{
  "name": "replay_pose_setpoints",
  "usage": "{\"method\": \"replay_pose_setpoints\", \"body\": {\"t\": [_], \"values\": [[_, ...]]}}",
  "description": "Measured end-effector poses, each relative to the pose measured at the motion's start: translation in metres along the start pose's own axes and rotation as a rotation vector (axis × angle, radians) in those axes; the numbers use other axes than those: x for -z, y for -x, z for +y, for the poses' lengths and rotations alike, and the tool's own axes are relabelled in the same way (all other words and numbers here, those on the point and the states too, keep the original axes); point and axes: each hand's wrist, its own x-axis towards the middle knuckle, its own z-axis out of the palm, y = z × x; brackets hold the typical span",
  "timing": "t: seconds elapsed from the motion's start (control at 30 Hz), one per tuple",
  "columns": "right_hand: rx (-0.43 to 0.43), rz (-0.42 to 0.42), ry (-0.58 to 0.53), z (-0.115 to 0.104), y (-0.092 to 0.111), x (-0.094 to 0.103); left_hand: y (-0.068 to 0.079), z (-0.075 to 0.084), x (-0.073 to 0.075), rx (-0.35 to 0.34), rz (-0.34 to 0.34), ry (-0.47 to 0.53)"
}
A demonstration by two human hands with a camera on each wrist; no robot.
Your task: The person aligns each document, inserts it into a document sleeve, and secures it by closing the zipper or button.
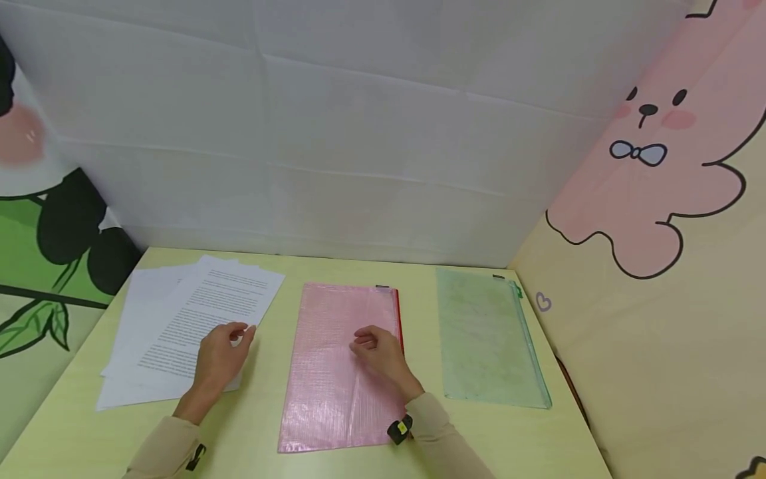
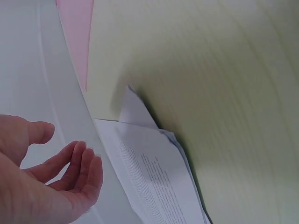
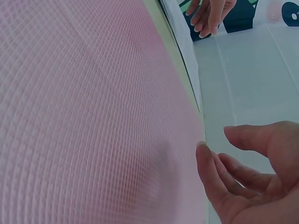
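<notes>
My left hand [image 1: 221,354] hovers over the right edge of a loose stack of printed paper sheets [image 1: 209,303], fingers loosely bent and nothing between them. In the left wrist view a gap shows between its thumb and fingertips [image 2: 96,163]. Above a pink mesh zipper pouch [image 1: 335,366] hangs my right hand [image 1: 383,356], its fingers relaxed and holding nothing. The right wrist view shows the pouch's grid texture [image 3: 103,112] below that hand, thumb and fingers apart. The pouch lies flat, with a red zipper edge [image 1: 398,319] on its right side.
A green zipper pouch [image 1: 491,339] lies flat at the right of the pale yellow table [image 1: 419,459]. A white sheet [image 1: 383,133] hangs behind the table's back edge. A wall with a pink bear drawing [image 1: 658,186] stands at the right.
</notes>
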Motion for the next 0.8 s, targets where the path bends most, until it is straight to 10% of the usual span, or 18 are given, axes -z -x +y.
{"method": "replay_pose_setpoints", "body": {"t": [0.8], "values": [[-0.057, -0.081, -0.123, -0.012, -0.018, -0.044, -0.014, -0.039, 0.029, 0.077, 0.042, -0.054]]}}
